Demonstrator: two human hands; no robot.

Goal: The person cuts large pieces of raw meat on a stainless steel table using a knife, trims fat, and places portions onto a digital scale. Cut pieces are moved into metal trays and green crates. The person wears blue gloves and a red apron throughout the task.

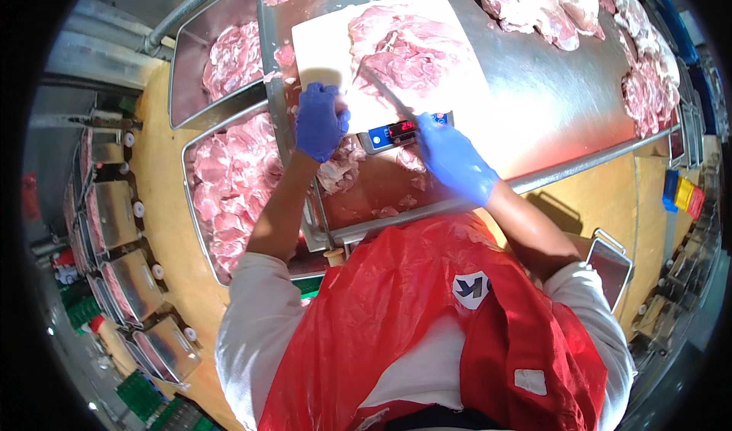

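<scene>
My right hand, in a blue glove, is closed round a knife; the glove hides its handle. The narrow blade points up and to the left, its tip at the near edge of a large piece of pink raw meat. That meat lies on a white board. Under the board's near edge shows a scale with a blue panel and a lit red display. My left hand, also blue-gloved, is closed at the board's near left corner. What its fingers hold, if anything, is hidden.
Meat trimmings lie on the steel table beside the scale. Metal bins of cut meat stand along its left side. Larger fatty meat pieces rest at the far right. Carts with trays stand at the left.
</scene>
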